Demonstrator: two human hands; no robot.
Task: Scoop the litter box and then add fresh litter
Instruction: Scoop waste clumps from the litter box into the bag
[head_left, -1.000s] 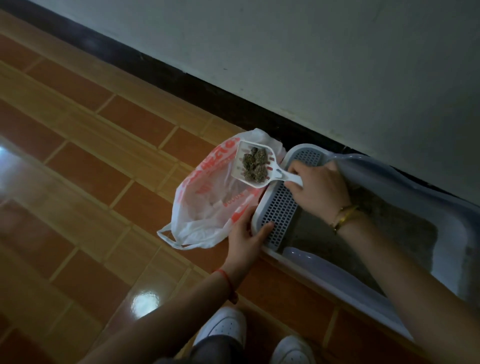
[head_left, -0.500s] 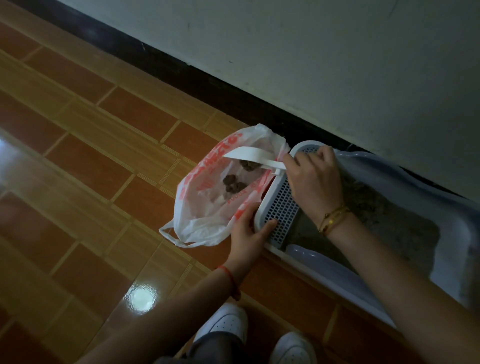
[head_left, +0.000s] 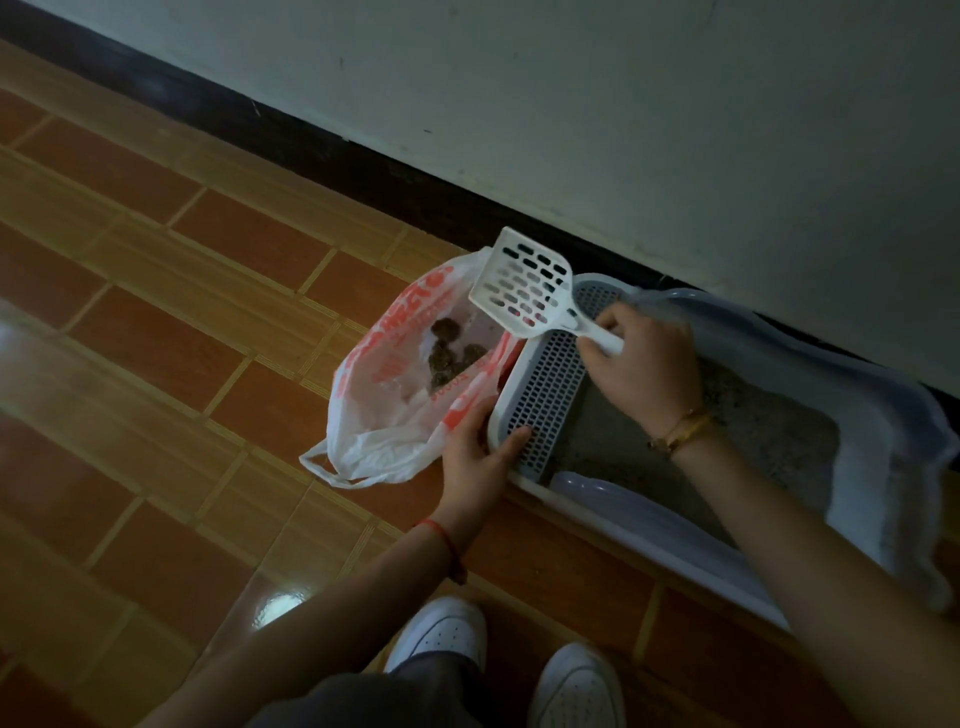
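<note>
A pale blue litter box (head_left: 660, 525) lies along the wall, with grey litter (head_left: 753, 431) inside and a white perforated step (head_left: 550, 395) at its left end. My right hand (head_left: 644, 369) grips the handle of a white slotted scoop (head_left: 524, 288), whose empty blade is tilted up over the bag. A white plastic bag with red print (head_left: 395, 395) sits open on the floor left of the box, dark clumps (head_left: 452, 353) inside it. My left hand (head_left: 478, 457) holds the bag's edge against the corner of the step.
Glossy orange and tan floor tiles (head_left: 182, 338) stretch to the left. A white wall (head_left: 623, 130) with a dark baseboard runs behind the box. My two white shoes (head_left: 441, 634) stand just in front of the box.
The scoop was tipped over the bag and its clumps fell in. It is now turned back up and empty. My left hand stayed on the bag's edge.
</note>
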